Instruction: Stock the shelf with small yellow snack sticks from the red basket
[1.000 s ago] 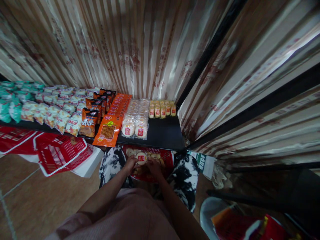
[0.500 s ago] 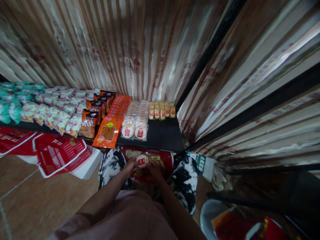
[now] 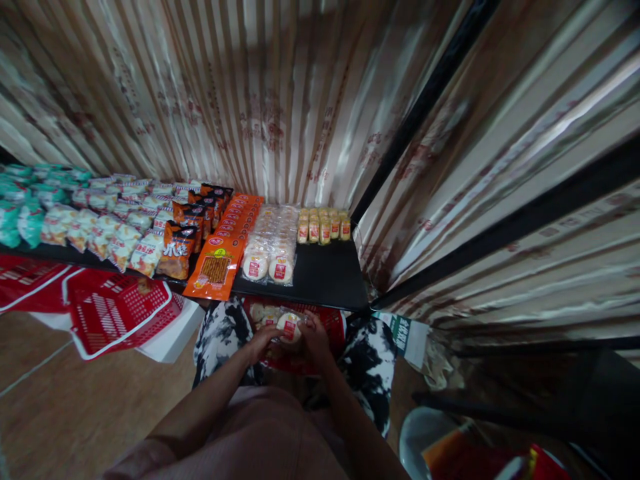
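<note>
A round white rice cracker packet [image 3: 289, 327] with a red label is held between my two hands. My left hand [image 3: 261, 343] grips its left edge, and the fingers of my right hand [image 3: 315, 337] close on its right edge. Below them, between my knees, sits a red basket [image 3: 338, 327] with more wrapped snacks [image 3: 264, 313] in it, partly covered by my hands. On the black shelf [image 3: 325, 270] just ahead, matching rice cracker packets [image 3: 269, 247] lie in two columns. Small yellow wrapped snacks [image 3: 324, 225] stand in rows to their right.
Orange snack bags [image 3: 215, 267], white snack bags [image 3: 120, 247] and green snack bags [image 3: 30, 220] fill the shelf's left part. Red shopping baskets [image 3: 120, 313] stand on the floor at left. A whitish tub [image 3: 417, 437] sits at lower right. Pleated curtains [image 3: 280, 100] hang behind.
The cracker packet has shifted slightly right and toward me. My right hand has come up out of the basket to the packet's right edge.
</note>
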A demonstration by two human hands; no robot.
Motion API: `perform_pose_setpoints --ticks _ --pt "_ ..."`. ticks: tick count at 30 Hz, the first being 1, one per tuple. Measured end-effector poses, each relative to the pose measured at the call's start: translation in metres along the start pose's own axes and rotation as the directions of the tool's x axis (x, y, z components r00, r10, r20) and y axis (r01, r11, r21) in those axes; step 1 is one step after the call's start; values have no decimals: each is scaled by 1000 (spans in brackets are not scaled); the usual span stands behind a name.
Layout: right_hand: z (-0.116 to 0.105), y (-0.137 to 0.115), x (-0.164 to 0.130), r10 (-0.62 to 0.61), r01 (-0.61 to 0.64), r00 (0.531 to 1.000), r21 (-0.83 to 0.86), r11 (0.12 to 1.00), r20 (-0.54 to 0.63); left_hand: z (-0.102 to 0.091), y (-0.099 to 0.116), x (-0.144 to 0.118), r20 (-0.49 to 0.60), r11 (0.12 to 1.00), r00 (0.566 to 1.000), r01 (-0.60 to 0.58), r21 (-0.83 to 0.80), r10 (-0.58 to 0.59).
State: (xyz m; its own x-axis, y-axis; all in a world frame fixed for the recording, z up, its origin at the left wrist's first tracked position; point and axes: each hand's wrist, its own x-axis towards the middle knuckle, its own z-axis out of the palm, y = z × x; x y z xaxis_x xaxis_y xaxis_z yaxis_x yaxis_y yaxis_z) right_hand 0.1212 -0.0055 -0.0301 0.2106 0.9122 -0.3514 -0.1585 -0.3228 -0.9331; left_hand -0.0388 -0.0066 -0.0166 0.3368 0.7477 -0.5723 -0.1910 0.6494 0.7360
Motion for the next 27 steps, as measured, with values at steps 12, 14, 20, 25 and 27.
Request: perform_pose_setpoints --ticks 12,14,20,25,27 --pt "1 -16 -2 -34 34 999 -89 995 5 -2 0 0 106 998 994 9 -62 -2" --pt "3 -17 -2 -42 44 999 -98 994 19 -2 2 -2 98 998 995 -6 -69 12" --pt "4 -22 -11 -113 136 983 -165 977 146 -2 7 -5 89 997 994 -58 -52 63" --pt "6 -29 -14 -194 234 969 -303 924 156 -2 9 -3 51 994 992 -112 -8 113" --pt "9 -34 -14 -219 268 960 -364 892 172 -2 11 -2 -11 987 988 -155 49 156"
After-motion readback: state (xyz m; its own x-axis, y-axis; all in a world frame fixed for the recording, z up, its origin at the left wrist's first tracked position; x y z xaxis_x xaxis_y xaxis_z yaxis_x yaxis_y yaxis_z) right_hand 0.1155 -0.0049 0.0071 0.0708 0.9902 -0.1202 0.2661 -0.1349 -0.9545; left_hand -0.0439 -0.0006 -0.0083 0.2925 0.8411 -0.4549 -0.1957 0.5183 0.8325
